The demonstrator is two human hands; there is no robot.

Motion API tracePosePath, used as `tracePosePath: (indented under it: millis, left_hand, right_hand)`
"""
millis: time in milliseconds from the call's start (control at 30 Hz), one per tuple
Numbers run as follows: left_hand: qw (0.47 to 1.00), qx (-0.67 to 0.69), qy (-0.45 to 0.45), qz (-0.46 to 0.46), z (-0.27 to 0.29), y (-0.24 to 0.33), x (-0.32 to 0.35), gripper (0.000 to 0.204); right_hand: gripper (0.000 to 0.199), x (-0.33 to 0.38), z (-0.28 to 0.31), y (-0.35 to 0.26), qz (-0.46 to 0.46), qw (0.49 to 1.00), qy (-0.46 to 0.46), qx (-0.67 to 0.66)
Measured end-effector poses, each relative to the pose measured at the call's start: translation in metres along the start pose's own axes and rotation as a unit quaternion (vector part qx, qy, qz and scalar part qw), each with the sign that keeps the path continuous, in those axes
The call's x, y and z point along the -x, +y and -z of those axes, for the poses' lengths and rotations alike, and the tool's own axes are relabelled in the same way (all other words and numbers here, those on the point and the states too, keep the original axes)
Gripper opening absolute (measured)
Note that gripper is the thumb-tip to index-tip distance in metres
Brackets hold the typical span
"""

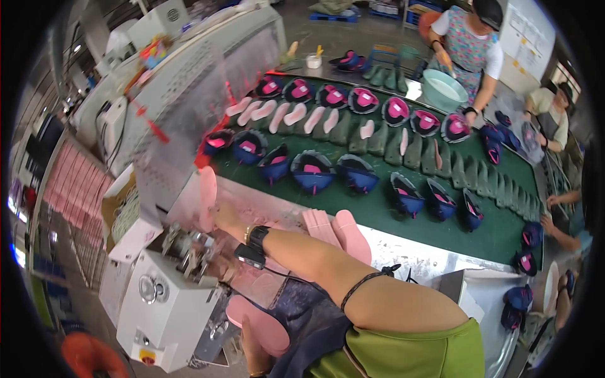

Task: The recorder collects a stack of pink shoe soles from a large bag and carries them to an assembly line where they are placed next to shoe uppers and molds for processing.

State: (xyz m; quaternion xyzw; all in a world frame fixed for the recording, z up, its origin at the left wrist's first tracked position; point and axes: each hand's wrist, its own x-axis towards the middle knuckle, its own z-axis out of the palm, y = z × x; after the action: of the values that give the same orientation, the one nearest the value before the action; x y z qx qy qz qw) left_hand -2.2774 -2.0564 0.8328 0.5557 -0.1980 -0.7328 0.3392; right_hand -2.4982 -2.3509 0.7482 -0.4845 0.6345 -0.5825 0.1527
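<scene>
My right arm reaches across to the left. Its hand (222, 216), with a black band and a small device at the wrist, grips a pink insole (208, 186) standing near the machine's rollers (188, 251). Low in the view, my left hand (251, 349) holds another pink insole (259, 322) by its edge, its fingers partly hidden beneath. Beyond my right forearm lie stacked pink insoles (351, 238) on the metal ledge. The white machine (165, 315) with a round dial stands to the left of my left hand.
A green conveyor (283, 189) carries blue-and-pink shoe uppers (313, 171), dark green lasts (409, 148) and loose pink insoles. A carton (129, 214) stands left, by a pink-layered rack (79, 183). Across the belt a person (469, 47) works beside a pale green basin (444, 88); others are at right.
</scene>
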Motion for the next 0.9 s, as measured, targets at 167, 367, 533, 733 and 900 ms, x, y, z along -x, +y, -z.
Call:
tracePosePath:
  millis: [167, 367, 533, 733, 900]
  left_hand:
    - [0.999, 0.013, -0.034, 0.016, -0.003, -0.011, -0.021, 0.047]
    - [0.995, 0.088, -0.037, 0.040, 0.018, -0.022, -0.039, 0.044]
    - [0.999, 0.011, -0.023, 0.036, -0.011, -0.009, -0.032, 0.047]
    - [0.998, -0.034, -0.059, -0.011, 0.007, -0.010, -0.015, 0.039]
    - [0.991, -0.098, -0.032, -0.083, -0.029, 0.008, 0.003, 0.027]
  right_hand:
    - [0.026, -0.048, 0.156, 0.076, -0.092, 0.991, 0.094, 0.038]
    - [0.035, -0.083, 0.346, 0.168, -0.188, 0.923, 0.236, 0.241]
    - [0.034, -0.104, 0.393, 0.222, -0.177, 0.922, 0.251, 0.234]
    - [0.027, -0.086, 0.277, 0.118, -0.044, 0.969, 0.162, 0.182]
    - [0.026, 0.103, 0.206, -0.069, -0.017, 0.965, -0.263, 0.006]
